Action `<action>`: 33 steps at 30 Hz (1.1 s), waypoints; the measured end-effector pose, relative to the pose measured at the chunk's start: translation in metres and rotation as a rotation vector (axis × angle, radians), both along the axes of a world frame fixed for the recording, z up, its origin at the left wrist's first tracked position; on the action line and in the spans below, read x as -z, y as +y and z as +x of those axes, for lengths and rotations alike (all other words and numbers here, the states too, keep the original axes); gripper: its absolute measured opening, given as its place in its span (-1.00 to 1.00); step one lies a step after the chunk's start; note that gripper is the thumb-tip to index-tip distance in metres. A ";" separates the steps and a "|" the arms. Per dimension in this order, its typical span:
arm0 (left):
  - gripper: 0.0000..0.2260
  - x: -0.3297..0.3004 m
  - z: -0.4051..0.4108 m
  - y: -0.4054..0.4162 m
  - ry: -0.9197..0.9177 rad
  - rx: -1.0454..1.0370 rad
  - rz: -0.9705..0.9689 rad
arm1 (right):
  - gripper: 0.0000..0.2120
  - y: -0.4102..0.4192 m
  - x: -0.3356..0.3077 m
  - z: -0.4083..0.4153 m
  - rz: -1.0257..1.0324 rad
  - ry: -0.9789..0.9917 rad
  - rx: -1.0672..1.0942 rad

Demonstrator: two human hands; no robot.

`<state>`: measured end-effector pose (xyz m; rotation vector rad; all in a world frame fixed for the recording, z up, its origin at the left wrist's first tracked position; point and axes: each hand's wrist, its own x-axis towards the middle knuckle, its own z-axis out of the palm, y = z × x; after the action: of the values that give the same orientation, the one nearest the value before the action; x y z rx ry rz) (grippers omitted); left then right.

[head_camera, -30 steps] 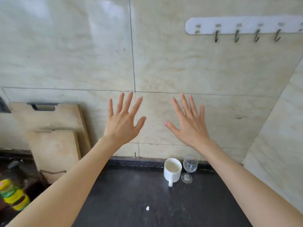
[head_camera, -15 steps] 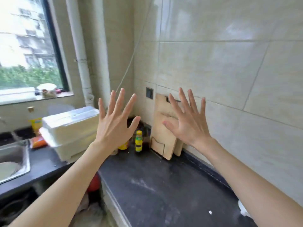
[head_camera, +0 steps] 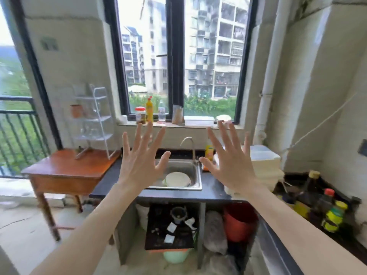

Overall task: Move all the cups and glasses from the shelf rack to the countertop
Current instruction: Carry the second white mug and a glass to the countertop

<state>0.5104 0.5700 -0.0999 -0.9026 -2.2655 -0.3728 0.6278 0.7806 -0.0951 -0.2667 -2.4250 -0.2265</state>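
Observation:
A white wire shelf rack (head_camera: 100, 116) stands on a wooden side table (head_camera: 65, 169) at the left. A brown cup (head_camera: 76, 111) sits on its middle shelf beside a clear glass (head_camera: 95, 111). More clear glasses (head_camera: 90, 132) are on the lower shelf, blurred. The dark countertop (head_camera: 210, 193) runs around the sink. My left hand (head_camera: 141, 161) and my right hand (head_camera: 230, 163) are both raised in front of me, fingers spread wide, holding nothing, well right of the rack.
A steel sink (head_camera: 188, 171) holds a white bowl (head_camera: 177, 178), with a tap (head_camera: 189, 143) behind. Bottles and jars line the windowsill (head_camera: 178, 124). White containers (head_camera: 266, 163) and sauce bottles (head_camera: 327, 207) crowd the counter at right. A red bucket (head_camera: 238, 221) sits under the counter.
My view has swung left from the tiled wall with the mug and wine glass, past the cutting boards, to the window, sink and rack. Both hands stay raised and spread.

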 end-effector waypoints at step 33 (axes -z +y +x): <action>-0.43 -0.016 -0.550 -0.275 -0.085 -0.464 -0.011 | -0.23 -0.258 -0.013 -0.655 -0.138 0.003 -0.405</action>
<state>-0.0393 0.2949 -0.0844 -0.3487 -2.4667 -0.1905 -0.0276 0.5223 -0.0817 0.1661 -2.4321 0.1219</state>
